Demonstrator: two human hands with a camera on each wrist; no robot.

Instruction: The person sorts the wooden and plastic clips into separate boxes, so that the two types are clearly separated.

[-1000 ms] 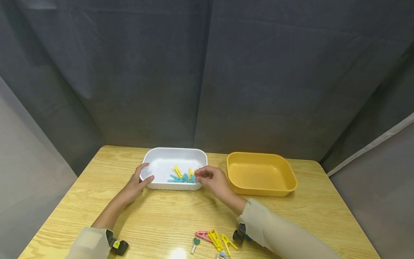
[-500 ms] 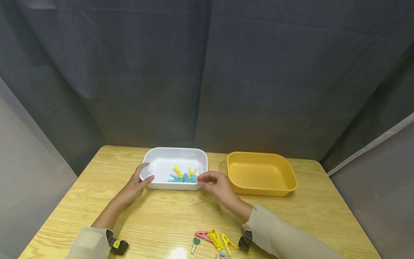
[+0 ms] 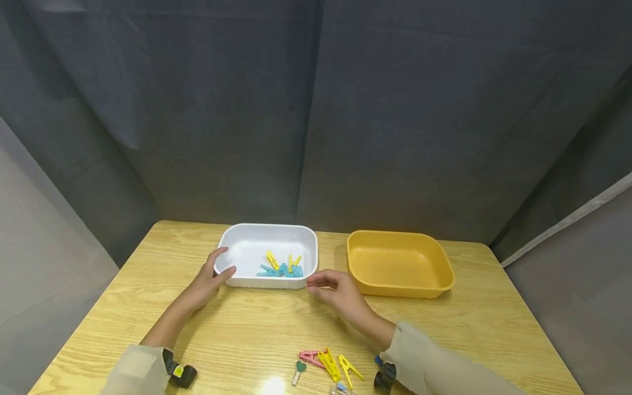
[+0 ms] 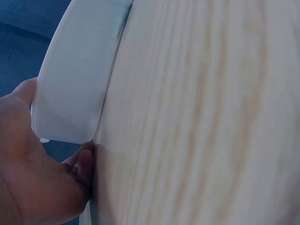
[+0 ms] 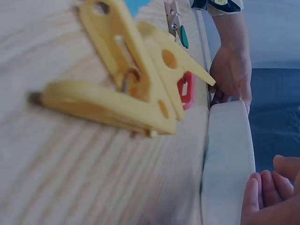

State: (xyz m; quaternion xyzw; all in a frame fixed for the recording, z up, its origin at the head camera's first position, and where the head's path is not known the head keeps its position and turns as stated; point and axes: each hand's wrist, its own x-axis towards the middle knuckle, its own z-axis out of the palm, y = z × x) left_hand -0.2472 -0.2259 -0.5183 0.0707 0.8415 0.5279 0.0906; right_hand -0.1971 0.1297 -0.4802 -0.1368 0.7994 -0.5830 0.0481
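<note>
My left hand point(image 3: 204, 282) grips the left end of a white plastic basin point(image 3: 266, 282), its thumb over the rim. In the left wrist view the same hand point(image 4: 37, 164) has its thumb by the rim and its fingertips low at the basin's base. Inside the basin lie several teal clothespins point(image 3: 268, 271) and some yellow clothespins point(image 3: 272, 260), gathered toward the front right. Just off the basin's front right corner is my right hand point(image 3: 340, 293), with loosely bent fingers and nothing between them. The right wrist view shows that hand point(image 5: 274, 197) beside the basin's wall point(image 5: 227, 154).
A yellow basin point(image 3: 365, 286) stands to the right of the white one. Near the front of the table lie a pink clothespin point(image 3: 310, 357), yellow clothespins point(image 3: 328, 365) and a small clip with a green heart point(image 3: 300, 367). Dark curtain point(image 3: 306, 109) hangs behind the table.
My right hand has drawn back from over the basin's right front rim, moving right and toward me. The left hand stays on the basin, and the clothespins inside lie as before.
</note>
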